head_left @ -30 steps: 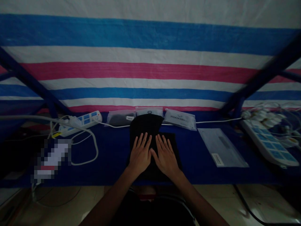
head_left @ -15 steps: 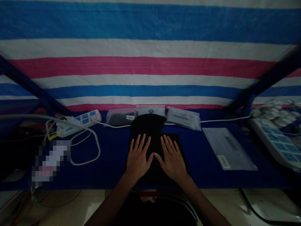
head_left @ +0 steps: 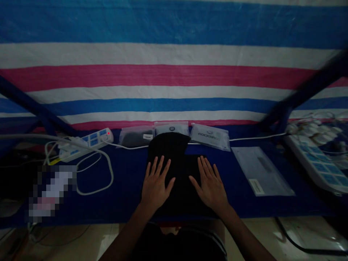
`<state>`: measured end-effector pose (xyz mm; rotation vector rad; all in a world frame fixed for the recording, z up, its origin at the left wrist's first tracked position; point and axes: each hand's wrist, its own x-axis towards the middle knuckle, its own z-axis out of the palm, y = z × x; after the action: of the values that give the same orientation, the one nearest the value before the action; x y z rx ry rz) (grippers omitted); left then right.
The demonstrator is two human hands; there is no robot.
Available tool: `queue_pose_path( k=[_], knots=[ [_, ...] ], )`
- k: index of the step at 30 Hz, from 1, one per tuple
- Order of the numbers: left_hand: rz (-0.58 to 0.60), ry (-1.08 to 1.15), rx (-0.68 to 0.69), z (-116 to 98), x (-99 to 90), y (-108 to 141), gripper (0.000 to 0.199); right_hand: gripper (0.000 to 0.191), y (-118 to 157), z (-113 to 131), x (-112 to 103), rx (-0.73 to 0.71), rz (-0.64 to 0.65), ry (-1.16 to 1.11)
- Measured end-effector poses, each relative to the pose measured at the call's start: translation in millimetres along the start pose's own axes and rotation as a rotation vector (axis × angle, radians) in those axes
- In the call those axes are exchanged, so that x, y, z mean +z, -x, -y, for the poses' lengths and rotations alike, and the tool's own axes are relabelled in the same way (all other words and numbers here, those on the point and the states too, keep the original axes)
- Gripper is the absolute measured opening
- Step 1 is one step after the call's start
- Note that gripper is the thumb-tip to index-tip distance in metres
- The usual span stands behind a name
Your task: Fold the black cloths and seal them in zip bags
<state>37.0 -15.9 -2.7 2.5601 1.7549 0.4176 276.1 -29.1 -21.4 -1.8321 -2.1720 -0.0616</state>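
A black fabric garment (head_left: 174,156) lies flat on the blue table top (head_left: 125,206), with a narrower part reaching toward the back. My left hand (head_left: 156,183) rests palm down on its left side, fingers spread. My right hand (head_left: 210,186) lies palm down on its right side, also spread. Neither hand grips the fabric, and a strip of black cloth shows between them.
Sealed plastic bags (head_left: 172,128) and a ROCKBROS bag (head_left: 210,136) lie behind the garment. A flat clear sleeve (head_left: 262,171) is to the right. Power strips (head_left: 87,144) with white cables sit at both sides. A striped tarp hangs behind.
My hands have slid apart across the fabric, the left outward to the left and the right outward to the right. The view has shifted slightly.
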Motion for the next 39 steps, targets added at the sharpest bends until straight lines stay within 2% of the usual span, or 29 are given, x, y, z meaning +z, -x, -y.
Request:
queue_pose_path(
  k=[7,14,17,22,27,31,34,39],
  knots=[
    [-0.006,0.014,0.010,5,-0.4,4,0.066,0.081,2,-5,-1,0.025,-0.003,-0.027],
    [-0.003,-0.018,-0.012,26,-9.5,37,0.065,0.081,2,-6,4,0.030,-0.016,-0.047],
    [0.010,-0.023,-0.018,28,-11.5,46,0.065,0.081,2,-8,5,0.027,-0.016,-0.045],
    [-0.007,0.004,-0.052,16,-16.6,42,0.065,0.085,-1,-3,-2,0.043,-0.007,-0.053],
    [-0.024,0.081,-0.020,-8,-15.1,26,0.060,0.082,-6,30,-11,-0.043,0.006,-0.145],
    [0.003,0.076,0.001,-16,-3.9,19,0.060,0.077,-5,49,-5,-0.081,0.059,-0.159],
    [-0.003,0.042,0.005,-13,0.6,22,0.062,0.075,-1,47,0,-0.082,0.047,-0.143],
    [-0.015,0.020,0.001,-9,-2.1,27,0.063,0.075,4,34,1,-0.061,0.022,-0.108]
  ],
)
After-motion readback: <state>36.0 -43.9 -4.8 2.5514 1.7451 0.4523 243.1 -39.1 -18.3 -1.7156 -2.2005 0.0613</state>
